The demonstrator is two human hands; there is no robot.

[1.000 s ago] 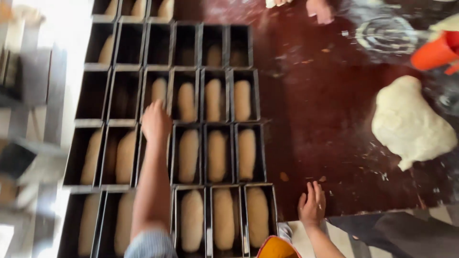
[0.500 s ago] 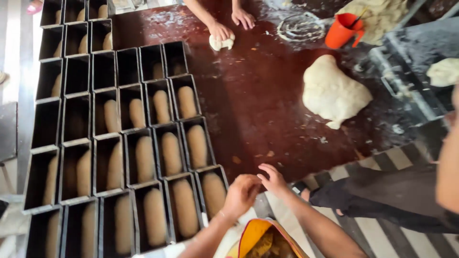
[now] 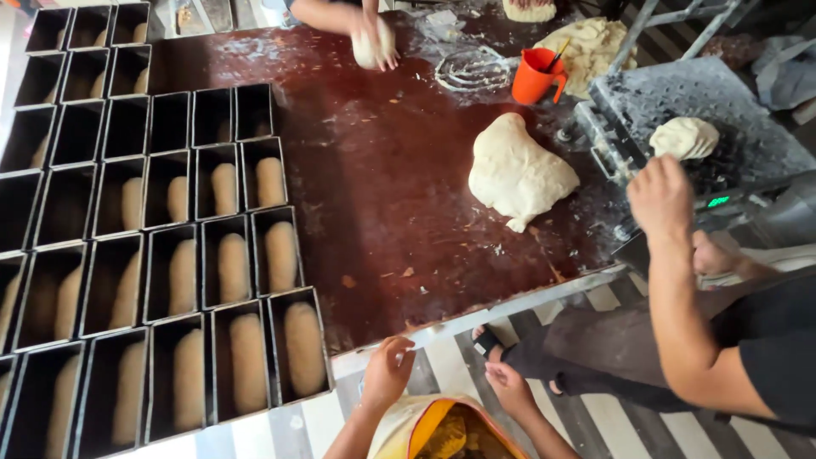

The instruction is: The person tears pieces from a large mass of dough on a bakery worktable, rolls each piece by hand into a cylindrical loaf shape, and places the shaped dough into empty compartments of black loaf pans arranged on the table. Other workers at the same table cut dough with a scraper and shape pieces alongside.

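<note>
Hands first: my left hand (image 3: 387, 371) curls loosely at the near edge of the dark surface (image 3: 382, 195), touching it, holding nothing. My right hand (image 3: 510, 387) hangs just off the edge, half open, empty. Nearest loaf tin (image 3: 299, 344) sits left, dough inside.

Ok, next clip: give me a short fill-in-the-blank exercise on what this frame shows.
1. The left hand rests at the near edge of the dark ____ table.
2. The cup beside the wire whisk is ____ in colour.
3. The rows of black loaf tins lie to the ____ of the big dough lump.
4. The right hand holds ____.

Missing words: brown; orange; left; nothing
</note>
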